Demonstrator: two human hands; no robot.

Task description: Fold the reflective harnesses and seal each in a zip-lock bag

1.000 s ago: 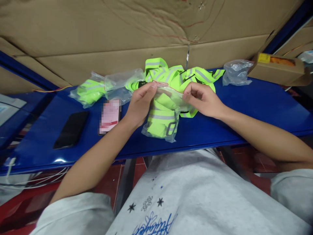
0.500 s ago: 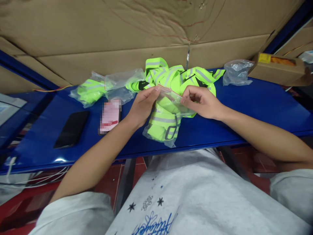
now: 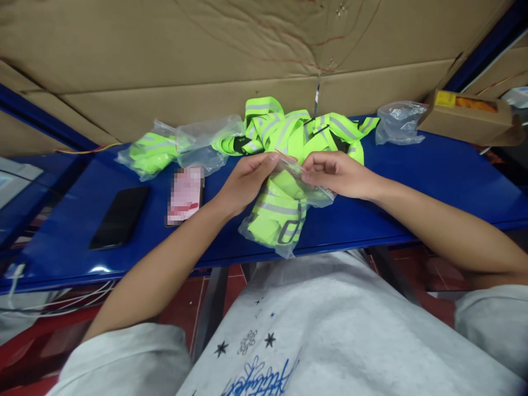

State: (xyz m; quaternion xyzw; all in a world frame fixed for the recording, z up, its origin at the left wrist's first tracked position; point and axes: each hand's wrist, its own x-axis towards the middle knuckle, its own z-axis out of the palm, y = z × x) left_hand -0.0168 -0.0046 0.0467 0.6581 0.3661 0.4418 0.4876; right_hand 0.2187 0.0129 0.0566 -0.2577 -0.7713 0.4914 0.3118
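Head view: my left hand and right hand each close in a pinch on the red-edged mouth of the clear bag, by the blue table's near edge; a flat, taut rim should handle best (the folded strap sits inside).

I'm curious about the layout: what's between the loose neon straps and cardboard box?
A clear plastic bag lies between the straps and the box, in the head view.
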